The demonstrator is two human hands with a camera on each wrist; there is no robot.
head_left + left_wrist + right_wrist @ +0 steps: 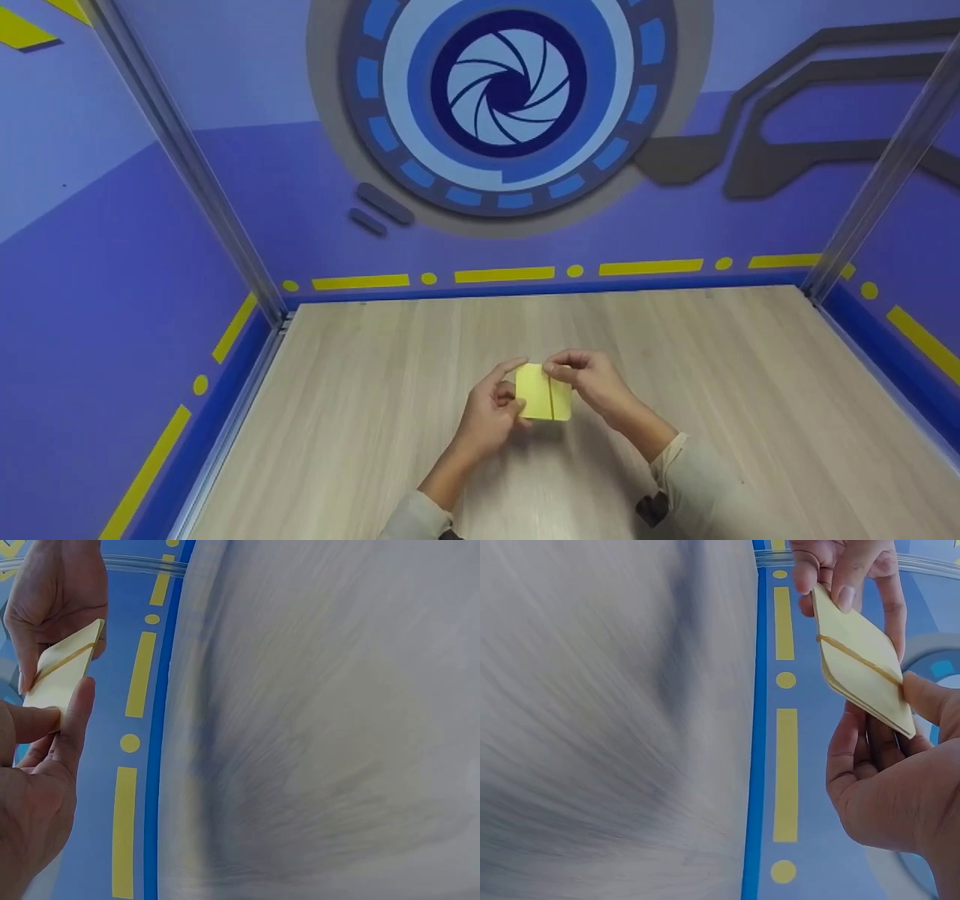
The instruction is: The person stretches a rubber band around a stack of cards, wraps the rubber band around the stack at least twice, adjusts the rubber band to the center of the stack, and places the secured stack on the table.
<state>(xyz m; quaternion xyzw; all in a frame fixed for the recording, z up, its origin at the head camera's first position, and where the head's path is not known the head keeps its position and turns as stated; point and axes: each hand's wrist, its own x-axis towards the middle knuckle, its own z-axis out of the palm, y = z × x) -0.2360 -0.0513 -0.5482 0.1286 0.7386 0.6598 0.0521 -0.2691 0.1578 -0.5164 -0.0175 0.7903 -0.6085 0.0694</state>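
Light sleeves (709,484) are seen nearest the head camera. Blue-purple wall (750,232) is set behind the worktop (360,390). Left hand (487,412): grip clamped on left side of the yellow notebook (534,394), thumb on its cover. Right hand (598,381): grip pinched on the far edge, thumb where the elastic band (859,658) meets it. Notebook is held between both hands, off the worktop. Band is stretched across the cover, right of centre. Risk: if band is pulled unevenly, cover could be creased; if left pinch is slackened, notebook could be dropped.
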